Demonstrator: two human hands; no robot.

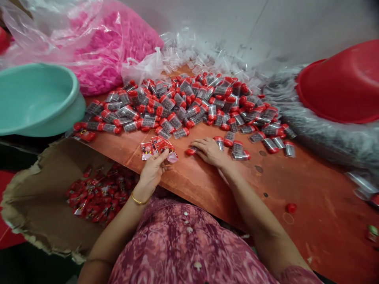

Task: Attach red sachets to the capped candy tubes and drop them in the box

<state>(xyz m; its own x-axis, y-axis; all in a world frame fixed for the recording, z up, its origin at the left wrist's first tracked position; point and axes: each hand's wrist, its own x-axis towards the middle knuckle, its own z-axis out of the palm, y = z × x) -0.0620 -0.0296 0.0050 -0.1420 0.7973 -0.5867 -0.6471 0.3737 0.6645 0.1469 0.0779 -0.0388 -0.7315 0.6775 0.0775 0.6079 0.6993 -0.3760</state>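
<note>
My left hand point(154, 167) is closed, thumb on top, on several small red printed packets point(158, 146) fanned out over the table's front edge. Beneath the fingers of my right hand point(211, 152) lies a small clear container with a red cap point(192, 150). That hand is curled over it, and its fingertips are partly hidden. Close to the right hand are a few more such containers point(237, 148), with dark contents. Behind both hands spreads a large heap of these red-capped containers point(177, 104).
Below the table's left edge stands a cardboard box point(44, 189) with red packed pieces point(100, 193) inside. A teal basin point(38, 98) and a bag of pink pieces point(109, 51) are at left. A red tub point(340, 85) rests on dark-filled plastic bags point(319, 134) at right.
</note>
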